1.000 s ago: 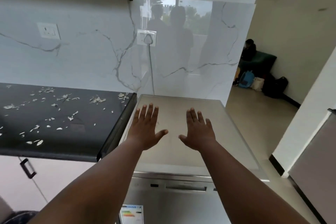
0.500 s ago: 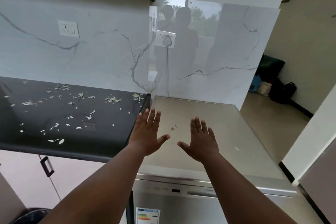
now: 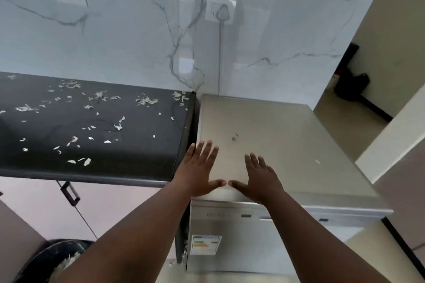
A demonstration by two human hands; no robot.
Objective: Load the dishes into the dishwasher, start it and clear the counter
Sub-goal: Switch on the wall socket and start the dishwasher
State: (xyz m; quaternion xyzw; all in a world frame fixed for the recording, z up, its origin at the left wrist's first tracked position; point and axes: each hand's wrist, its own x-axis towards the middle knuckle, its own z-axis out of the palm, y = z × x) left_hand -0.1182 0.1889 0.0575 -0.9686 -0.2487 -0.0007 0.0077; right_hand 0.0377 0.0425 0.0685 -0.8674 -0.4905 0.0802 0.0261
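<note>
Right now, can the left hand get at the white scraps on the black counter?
Probably yes. The left hand is open and empty over the dishwasher top, right beside the black counter. Nothing stands between it and the white scraps; the far-left ones may need a longer stretch.

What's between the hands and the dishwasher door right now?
Nothing visible. Both hands, left hand and right hand, are open and flat over the dishwasher top, holding nothing. The door front below them is closed and unobstructed. No dishes are in view.
</note>
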